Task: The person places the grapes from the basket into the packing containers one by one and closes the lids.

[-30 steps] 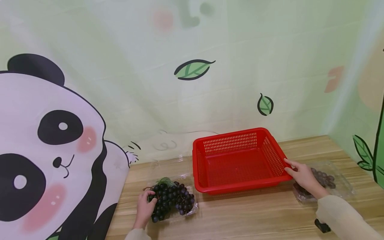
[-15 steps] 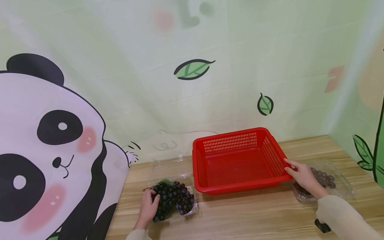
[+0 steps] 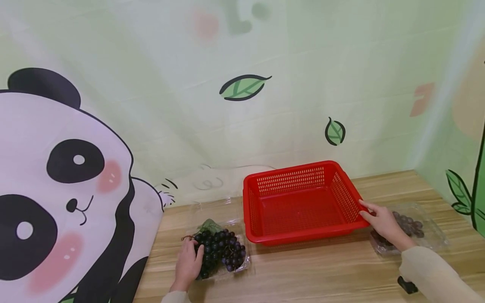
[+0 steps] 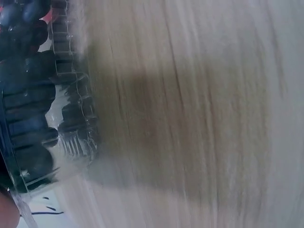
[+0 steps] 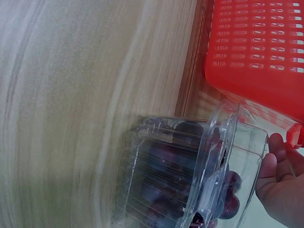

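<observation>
A bunch of dark grapes (image 3: 221, 250) with a green leaf lies in an open clear plastic tray (image 3: 242, 265) left of a red slotted basket (image 3: 303, 202). My left hand (image 3: 197, 256) grips the bunch's left side, thumb over the berries. In the left wrist view the grapes (image 4: 28, 95) and the tray's ribbed wall (image 4: 78, 137) fill the left edge. My right hand (image 3: 363, 210) pinches the basket's right rim. Under that wrist sits a clear clamshell (image 3: 428, 227) of dark grapes; the right wrist view shows the clamshell (image 5: 190, 175), the basket (image 5: 256, 52) and my fingers (image 5: 280, 185).
A wooden table (image 3: 322, 269) carries everything and ends at a panda-and-leaf backdrop (image 3: 68, 176) behind and to the left. The basket holds nothing. A small black object (image 3: 407, 285) lies near the front right by my sleeve.
My left hand has slid rightward and closed further around the grape bunch, and the leaf now stands up more. The right hand and basket have not moved.
</observation>
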`<state>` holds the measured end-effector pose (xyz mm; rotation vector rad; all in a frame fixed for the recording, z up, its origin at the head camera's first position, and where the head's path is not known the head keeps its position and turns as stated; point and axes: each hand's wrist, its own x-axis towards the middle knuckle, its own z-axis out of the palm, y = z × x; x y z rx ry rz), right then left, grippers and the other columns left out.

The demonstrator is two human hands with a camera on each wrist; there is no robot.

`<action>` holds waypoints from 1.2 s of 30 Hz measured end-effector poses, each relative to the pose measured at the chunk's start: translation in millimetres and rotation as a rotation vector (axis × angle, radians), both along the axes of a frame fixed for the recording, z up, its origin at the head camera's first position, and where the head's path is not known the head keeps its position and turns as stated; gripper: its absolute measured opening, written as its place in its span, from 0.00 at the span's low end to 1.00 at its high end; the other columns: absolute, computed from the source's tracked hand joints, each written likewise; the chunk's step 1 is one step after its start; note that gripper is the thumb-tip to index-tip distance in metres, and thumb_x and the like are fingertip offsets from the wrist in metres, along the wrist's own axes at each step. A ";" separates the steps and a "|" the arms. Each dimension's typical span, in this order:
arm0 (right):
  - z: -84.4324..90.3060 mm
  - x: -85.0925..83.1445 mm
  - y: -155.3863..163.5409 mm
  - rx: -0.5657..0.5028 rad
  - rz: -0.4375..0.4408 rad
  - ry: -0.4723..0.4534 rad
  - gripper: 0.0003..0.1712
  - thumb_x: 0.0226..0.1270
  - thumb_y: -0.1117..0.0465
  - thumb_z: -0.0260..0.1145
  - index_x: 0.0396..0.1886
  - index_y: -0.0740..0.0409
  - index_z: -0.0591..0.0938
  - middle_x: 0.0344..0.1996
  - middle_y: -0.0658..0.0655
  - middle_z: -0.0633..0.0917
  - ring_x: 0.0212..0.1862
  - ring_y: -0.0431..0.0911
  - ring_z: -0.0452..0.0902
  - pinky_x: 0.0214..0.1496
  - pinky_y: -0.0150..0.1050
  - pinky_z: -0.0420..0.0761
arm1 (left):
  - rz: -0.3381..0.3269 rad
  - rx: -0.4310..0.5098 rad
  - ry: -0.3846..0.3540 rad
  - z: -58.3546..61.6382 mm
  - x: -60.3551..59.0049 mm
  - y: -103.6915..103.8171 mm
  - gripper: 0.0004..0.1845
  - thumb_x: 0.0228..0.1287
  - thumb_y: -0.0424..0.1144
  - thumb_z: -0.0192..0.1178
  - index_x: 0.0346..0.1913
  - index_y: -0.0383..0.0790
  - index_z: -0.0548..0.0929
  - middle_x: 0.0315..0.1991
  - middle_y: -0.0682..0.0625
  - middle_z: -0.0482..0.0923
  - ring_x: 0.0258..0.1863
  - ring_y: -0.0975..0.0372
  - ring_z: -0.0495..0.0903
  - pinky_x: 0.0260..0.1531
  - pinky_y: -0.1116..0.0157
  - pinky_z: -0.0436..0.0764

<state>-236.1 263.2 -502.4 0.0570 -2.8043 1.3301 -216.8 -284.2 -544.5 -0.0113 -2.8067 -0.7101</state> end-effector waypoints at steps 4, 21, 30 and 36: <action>0.3 0.2 -0.2 0.002 -0.001 -0.001 0.29 0.66 0.56 0.52 0.61 0.69 0.62 0.50 0.77 0.71 0.31 0.43 0.75 0.25 0.30 0.73 | 0.055 0.001 0.029 1.9 3.4 -2.6 0.15 0.64 0.43 0.47 0.41 0.32 0.73 0.54 0.32 0.66 0.54 0.43 0.66 0.52 0.47 0.64; -1.0 -0.2 0.0 -0.001 -0.006 -0.006 0.29 0.66 0.56 0.52 0.62 0.68 0.62 0.50 0.77 0.72 0.31 0.43 0.75 0.26 0.30 0.73 | 0.131 0.019 0.158 14.9 -7.8 -10.6 0.24 0.54 0.45 0.56 0.54 0.40 0.70 0.60 0.38 0.61 0.57 0.45 0.61 0.51 0.45 0.58; -3.3 0.1 1.4 -0.021 0.002 0.003 0.31 0.65 0.53 0.52 0.62 0.68 0.62 0.51 0.77 0.71 0.32 0.41 0.75 0.27 0.30 0.74 | -0.008 0.068 -0.109 11.4 -9.8 -7.8 0.33 0.61 0.52 0.49 0.64 0.37 0.59 0.66 0.32 0.47 0.63 0.39 0.51 0.56 0.39 0.52; -5.4 -0.3 2.6 -0.051 -0.008 0.031 0.33 0.63 0.49 0.53 0.61 0.67 0.63 0.49 0.77 0.72 0.31 0.43 0.76 0.26 0.30 0.74 | -0.037 0.022 -0.095 6.5 -11.0 -6.8 0.31 0.61 0.53 0.48 0.63 0.37 0.63 0.65 0.34 0.53 0.63 0.42 0.53 0.56 0.40 0.53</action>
